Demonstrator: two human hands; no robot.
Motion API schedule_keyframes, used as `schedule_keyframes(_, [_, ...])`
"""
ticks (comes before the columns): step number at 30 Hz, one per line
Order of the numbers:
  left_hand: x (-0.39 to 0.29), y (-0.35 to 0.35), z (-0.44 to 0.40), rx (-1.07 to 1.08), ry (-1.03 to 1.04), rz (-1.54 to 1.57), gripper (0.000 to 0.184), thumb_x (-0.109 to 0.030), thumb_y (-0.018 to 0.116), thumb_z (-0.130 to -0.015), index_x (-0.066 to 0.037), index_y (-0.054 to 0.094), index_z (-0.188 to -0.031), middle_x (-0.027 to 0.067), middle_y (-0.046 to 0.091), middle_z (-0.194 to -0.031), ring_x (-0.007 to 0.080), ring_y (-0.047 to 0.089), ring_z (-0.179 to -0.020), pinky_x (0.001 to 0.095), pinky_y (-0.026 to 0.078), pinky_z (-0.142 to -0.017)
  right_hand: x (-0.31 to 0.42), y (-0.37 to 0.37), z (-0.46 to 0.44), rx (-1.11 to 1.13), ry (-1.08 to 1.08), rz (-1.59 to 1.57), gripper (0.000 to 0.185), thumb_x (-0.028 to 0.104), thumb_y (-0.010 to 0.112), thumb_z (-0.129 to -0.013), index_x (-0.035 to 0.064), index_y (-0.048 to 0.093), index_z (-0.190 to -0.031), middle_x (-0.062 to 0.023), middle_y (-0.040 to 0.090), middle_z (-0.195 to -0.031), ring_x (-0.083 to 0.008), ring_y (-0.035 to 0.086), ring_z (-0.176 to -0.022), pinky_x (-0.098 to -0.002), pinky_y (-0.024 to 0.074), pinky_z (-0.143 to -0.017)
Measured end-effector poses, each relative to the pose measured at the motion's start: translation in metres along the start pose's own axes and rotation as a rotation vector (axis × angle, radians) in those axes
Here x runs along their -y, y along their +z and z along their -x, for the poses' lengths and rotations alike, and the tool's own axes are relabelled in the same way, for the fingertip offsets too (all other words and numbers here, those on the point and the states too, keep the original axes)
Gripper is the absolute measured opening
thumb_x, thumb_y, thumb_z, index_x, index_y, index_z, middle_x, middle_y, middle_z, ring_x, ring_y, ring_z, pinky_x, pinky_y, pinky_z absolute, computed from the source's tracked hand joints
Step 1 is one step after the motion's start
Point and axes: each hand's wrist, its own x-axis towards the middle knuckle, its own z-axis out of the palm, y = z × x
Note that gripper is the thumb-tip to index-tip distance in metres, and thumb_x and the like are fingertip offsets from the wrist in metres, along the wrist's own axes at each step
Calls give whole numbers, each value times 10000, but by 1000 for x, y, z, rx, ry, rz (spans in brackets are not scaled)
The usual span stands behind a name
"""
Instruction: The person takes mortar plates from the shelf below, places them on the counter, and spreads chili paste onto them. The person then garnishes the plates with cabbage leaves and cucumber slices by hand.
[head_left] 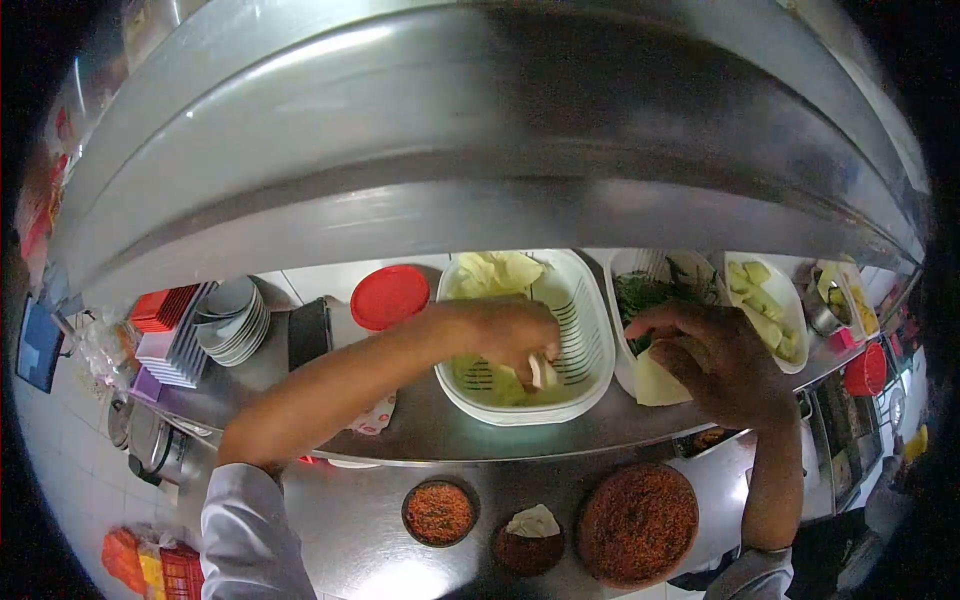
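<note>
Basket, white w/ slotted sides, sits on steel shelf within reach of both hands, head view; slots prob. there to drain & air the pale leaves inside. L hand is down in basket, fingers closed on small whitish piece, prob. a pinch grip so thin stuff doesn't slip. R hand is curled, gripping flat leaf piece near its upper edge, beside tray of greens; edge hold likely keeps piece flat & uncreased.

Appearance: R-hand piece pale yellow-green, smooth, broad; L-hand piece smaller, whiter, partly hidden by fingers, so exact shape can't tell. Leaves in basket light green-yellow, folded, loosely heaped.

Lower counter: small bowl & large bowl w/ orange-red crumbly food; dark bowl between, crumpled pale piece on top.
</note>
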Motion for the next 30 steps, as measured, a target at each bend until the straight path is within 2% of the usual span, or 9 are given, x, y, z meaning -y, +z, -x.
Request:
schedule_keyframes(4, [-17,-48,18,-124,-228,229,341,-329,804,-856,-21,735,-987,160,715,-1039,260,671,-990,396,525,-851,6,-8,7,-21,48,-71,195,59,612,-947,44,671,-1133,-112,722,-1068,-246,697,-1017,-360,522,-956])
schedule_keyframes(7, [-26,-71,37,-275,-331,585,430,-364,750,-935,-36,670,-1200,52,719,-1007,114,653,-925,293,527,-783,6,-5,11,-83,160,-346,160,95,616,-967,37,677,-1104,-88,720,-1044,-208,679,-1002,-339,502,-961])
schedule_keyframes(11, [-17,-63,46,-338,-250,926,527,-381,723,-954,-55,573,-1340,51,666,-1177,130,614,-1063,289,489,-901,-6,2,10,-165,123,-534,160,146,619,-961,31,689,-1045,-75,720,-1057,-144,656,-981,-314,510,-884])
schedule_keyframes(14, [-41,-70,57,-426,-448,998,578,-399,717,-954,-59,535,-1384,53,620,-1281,145,583,-1155,319,478,-983,-17,-1,9,-171,202,-399,160,134,621,-952,22,691,-1042,-70,714,-1053,-153,649,-975,-309,500,-901])
schedule_keyframes(17, [-41,-65,64,-412,-247,1270,580,-407,702,-962,-66,525,-1396,57,585,-1326,163,544,-1236,349,473,-1038,-21,-1,10,-267,222,-457,149,146,637,-944,24,685,-1016,-83,703,-1124,-160,646,-1009,-319,499,-924])
schedule_keyframes(20, [-44,-59,62,-498,-395,1155,562,-399,689,-971,-62,531,-1391,57,578,-1336,173,541,-1256,371,471,-1067,-21,7,12,-390,240,-721,184,227,675,-980,49,627,-996,-105,686,-1166,-171,631,-1043,-288,494,-920])
schedule_keyframes(22, [-36,-49,62,-574,-386,1164,564,-384,698,-967,-48,531,-1387,63,580,-1335,174,562,-1231,354,498,-1031,-29,13,17,-364,249,-500,149,183,665,-974,53,599,-1006,-142,658,-1250,-203,632,-1088,-302,508,-952])
schedule_keyframes(26, [-37,-42,64,-767,-392,1197,537,-319,747,-938,-8,567,-1337,99,633,-1263,174,651,-1089,307,561,-910,-10,29,28,-404,123,-1353,149,160,641,-979,69,579,-1079,-153,659,-1206,-210,619,-1083,-335,521,-946])
schedule_keyframes(30, [-43,-31,64,-854,-391,961,473,-177,758,-922,-10,577,-1326,110,692,-1148,188,697,-1005,350,598,-888,-30,51,61,-536,245,-1425,145,124,593,-993,63,553,-1118,-207,608,-1317,-263,609,-1180,-342,519,-1005])
